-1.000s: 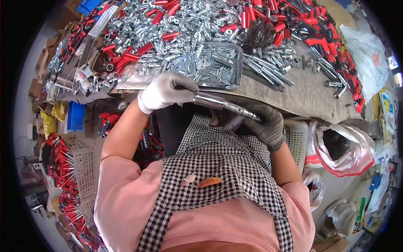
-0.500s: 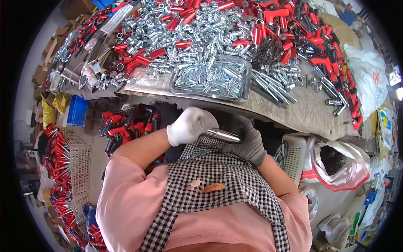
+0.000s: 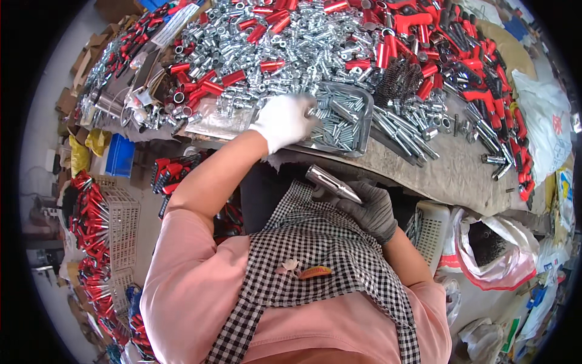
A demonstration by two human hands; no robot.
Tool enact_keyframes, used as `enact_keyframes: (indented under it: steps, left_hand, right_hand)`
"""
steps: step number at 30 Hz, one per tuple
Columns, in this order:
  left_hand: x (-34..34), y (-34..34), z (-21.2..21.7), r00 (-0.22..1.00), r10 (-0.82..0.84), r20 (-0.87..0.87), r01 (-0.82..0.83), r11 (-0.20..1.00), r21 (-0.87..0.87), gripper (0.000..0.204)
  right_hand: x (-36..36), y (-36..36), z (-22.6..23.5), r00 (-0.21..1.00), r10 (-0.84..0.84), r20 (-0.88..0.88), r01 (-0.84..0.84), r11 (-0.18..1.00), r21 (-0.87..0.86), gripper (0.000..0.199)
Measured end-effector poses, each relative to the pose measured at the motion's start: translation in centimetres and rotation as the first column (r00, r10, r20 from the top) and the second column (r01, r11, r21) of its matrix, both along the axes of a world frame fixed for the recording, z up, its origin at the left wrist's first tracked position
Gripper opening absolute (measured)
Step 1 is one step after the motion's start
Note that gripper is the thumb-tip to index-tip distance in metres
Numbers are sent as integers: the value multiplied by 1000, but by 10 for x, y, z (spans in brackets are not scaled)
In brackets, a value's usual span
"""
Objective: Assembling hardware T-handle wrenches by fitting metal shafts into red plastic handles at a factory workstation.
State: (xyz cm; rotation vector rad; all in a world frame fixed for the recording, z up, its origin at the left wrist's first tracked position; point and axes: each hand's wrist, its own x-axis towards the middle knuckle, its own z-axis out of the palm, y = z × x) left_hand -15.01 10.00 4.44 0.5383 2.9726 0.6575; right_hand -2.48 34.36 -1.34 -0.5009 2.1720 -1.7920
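My right hand (image 3: pixel 371 212), in a dark grey glove, is closed around a shiny metal tube (image 3: pixel 332 183). It holds the tube tilted in front of the checked apron, with one end toward the bench. Above the left part of a clear plastic tray (image 3: pixel 365 130) is my left hand (image 3: pixel 284 123), in a white glove. Its fingers are curled and smeared by motion, so whether they grip anything cannot be seen. Short metal pins (image 3: pixel 339 130) fill the tray, and a larger metal cylinder lies among them.
Heaped metal fittings (image 3: pixel 291 51) and red sleeves (image 3: pixel 233 77) cover the bench behind the tray. Long metal rods (image 3: pixel 405 134) and dark springs (image 3: pixel 395 82) lie to its right. Red-and-black handles (image 3: pixel 176 173) are below the bench at left; a white sack (image 3: pixel 494 249) stands at right.
My left hand has left the metal tube and moved up and forward to the tray. My right hand keeps the tube, whose free end now points up toward the bench.
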Motion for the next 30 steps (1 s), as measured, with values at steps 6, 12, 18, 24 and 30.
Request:
enact_keyframes:
  steps: [6,12,18,24,30]
  left_hand:
    - [-19,31,-27,1000,-3,-13,-2,946,-325,27]
    - [-29,15,-29,984,-180,21,176,926,-335,30]
    - [23,-10,1,983,-142,-115,179,870,458,16]
    - [88,-4,-13,885,-334,-325,463,700,543,20]
    - [124,21,-22,983,-78,-167,172,715,678,6]
  right_hand:
    - [4,12,-6,994,-102,-49,107,988,110,35]
    - [2,8,-1,979,-163,-126,186,961,205,38]
    - [6,3,2,971,-147,-187,196,941,276,39]
    - [16,-7,9,972,-128,-195,172,958,230,40]
    - [23,-17,10,964,-44,-262,115,958,262,47]
